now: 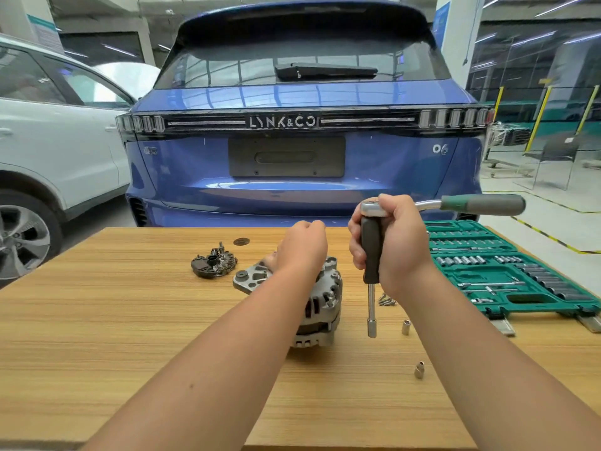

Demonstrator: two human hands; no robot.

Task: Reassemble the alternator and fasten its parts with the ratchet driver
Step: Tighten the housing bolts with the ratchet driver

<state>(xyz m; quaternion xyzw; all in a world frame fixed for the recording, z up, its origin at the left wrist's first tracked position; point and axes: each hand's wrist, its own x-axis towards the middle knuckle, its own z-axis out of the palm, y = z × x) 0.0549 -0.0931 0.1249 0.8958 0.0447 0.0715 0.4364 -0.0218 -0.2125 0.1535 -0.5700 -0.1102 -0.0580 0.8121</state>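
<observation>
From the head camera, a grey cast-metal alternator (320, 307) sits on the light wooden bench (130, 320), near the middle and partly hidden by the left forearm. The left hand (302, 249) is raised above the alternator with its fingers curled in; whether its grip pinches some small part cannot be told. The right hand (395, 245) wraps its grip round the black handle of a chrome ratchet driver (371, 255), held upright, its thin shaft and socket pointing down just right of the alternator; a silver ratchet head sits on top, its green-grey handle (484, 204) jutting right. A black rectifier plate (213, 263) lies left of the alternator. Small silver bolts (386, 301) and two loose sockets (405, 327) lie to the right, near an open green socket-set case (507, 271). A blue car (302, 141) stands beyond the bench.
</observation>
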